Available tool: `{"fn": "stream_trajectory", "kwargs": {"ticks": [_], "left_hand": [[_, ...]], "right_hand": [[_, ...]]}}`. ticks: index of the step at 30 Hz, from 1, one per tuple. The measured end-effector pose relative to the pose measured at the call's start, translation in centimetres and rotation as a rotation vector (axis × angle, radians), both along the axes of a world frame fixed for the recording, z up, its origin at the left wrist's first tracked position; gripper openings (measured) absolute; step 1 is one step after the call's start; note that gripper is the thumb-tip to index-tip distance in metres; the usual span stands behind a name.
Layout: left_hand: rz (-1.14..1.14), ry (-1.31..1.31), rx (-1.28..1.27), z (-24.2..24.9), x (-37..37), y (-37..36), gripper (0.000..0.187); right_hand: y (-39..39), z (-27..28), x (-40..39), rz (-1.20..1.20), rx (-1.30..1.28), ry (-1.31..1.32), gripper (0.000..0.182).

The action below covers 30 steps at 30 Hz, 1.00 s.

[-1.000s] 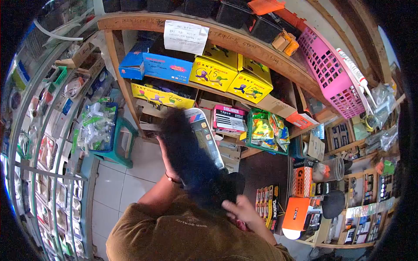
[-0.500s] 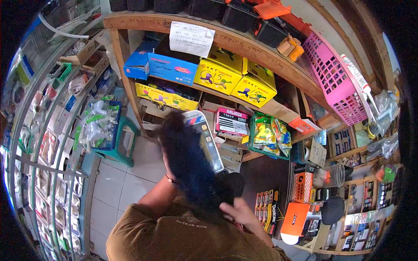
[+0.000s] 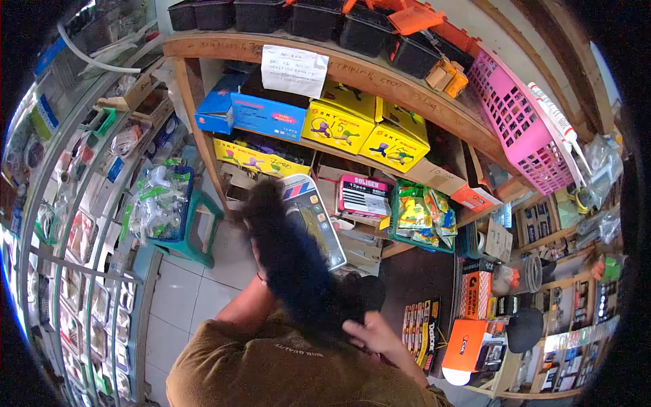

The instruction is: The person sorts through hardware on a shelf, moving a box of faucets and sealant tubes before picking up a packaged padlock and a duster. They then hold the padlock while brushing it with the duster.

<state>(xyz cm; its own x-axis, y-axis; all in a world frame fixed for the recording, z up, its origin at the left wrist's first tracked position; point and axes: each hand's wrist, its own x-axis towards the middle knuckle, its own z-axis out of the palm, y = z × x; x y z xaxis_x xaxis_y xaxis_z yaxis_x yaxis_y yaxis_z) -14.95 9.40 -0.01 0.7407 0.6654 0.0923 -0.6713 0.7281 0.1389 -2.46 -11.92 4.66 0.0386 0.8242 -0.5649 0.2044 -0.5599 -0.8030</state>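
Note:
A dark, blurred fluffy duster stretches diagonally across the middle of the view. Its lower end is in my right hand, whose fingers are closed around it. Behind the duster, a white-edged blister pack with a blue and red stripe is held up at a tilt. My left hand is at the pack's left side, closed on it as far as I can see; the duster covers most of its fingers. What is inside the pack is too blurred to name.
Ahead stands a wooden shelf with yellow boxes, a blue box and a pink basket. Left, a green stool bears a tray of bagged goods beside a glass display case. An orange box sits at right.
The duster and blister pack stay nearly in place, with the duster smeared by motion in both frames. The surroundings have shifted slightly as my head moved.

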Motion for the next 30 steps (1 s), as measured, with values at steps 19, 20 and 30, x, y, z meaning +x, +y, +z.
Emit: {"fn": "stream_trajectory", "kwargs": {"ticks": [19, 20, 30], "left_hand": [[0.14, -0.001, -0.186, -0.8, -1.9, -0.7, 0.086], [0.073, 0.108, -0.074, 2.5, -1.9, -1.3, 0.091], [0.068, 0.062, 0.061, 3.9, -1.5, -1.4, 0.093]], "right_hand": [[1.1, -0.1, -0.5, -0.004, 0.014, -0.121, 0.052], [1.2, 0.2, -0.6, -0.001, 0.016, -0.123, 0.052], [1.0, 0.1, -0.8, 0.023, 0.118, -0.147, 0.048]]}}
